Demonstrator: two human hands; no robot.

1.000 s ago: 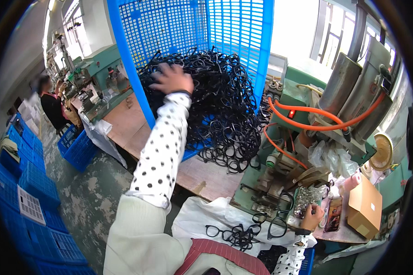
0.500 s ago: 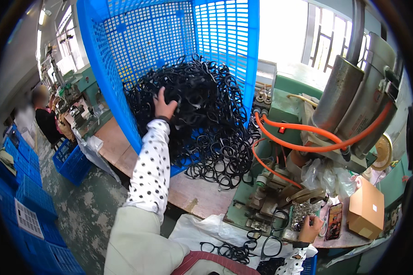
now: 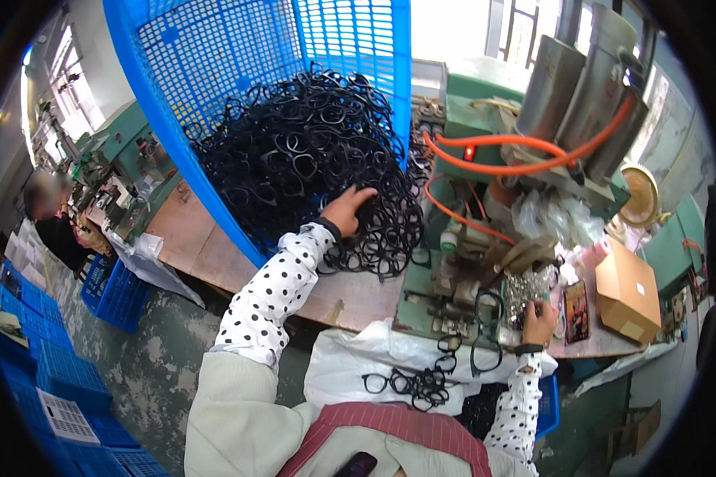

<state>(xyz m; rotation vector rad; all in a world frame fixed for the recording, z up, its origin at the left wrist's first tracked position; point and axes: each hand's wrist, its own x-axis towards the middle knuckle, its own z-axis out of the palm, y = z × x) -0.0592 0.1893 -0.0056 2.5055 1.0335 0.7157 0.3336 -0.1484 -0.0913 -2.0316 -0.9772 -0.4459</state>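
My left hand (image 3: pixel 347 211) is at the front edge of a big heap of black eyeglass frames (image 3: pixel 294 151), thumb and fingers apart, touching the loose frames there. The heap fills the lower part of a tipped blue plastic basket (image 3: pixel 247 248) and spills onto the table. Over on the right, my right hand (image 3: pixel 539 322) has its fingertips pinched together beside a tray of small shiny metal parts (image 3: pixel 525 292); what they hold is too small to make out. Just left of that hand, a single black eyeglass frame (image 3: pixel 486 355) hangs at the machine.
A green machine (image 3: pixel 463 179) with metal cylinders and orange hoses (image 3: pixel 501 163) stands right of the basket. Several frames (image 3: pixel 414 385) lie on white sheeting before me. A phone (image 3: pixel 575 312) and a cardboard box (image 3: pixel 628 290) are at right. Another person (image 3: pixel 56 230) sits far left.
My left hand has come from deep in the heap toward its front right edge. My right hand stays by the metal parts. The whole view has shifted slightly.
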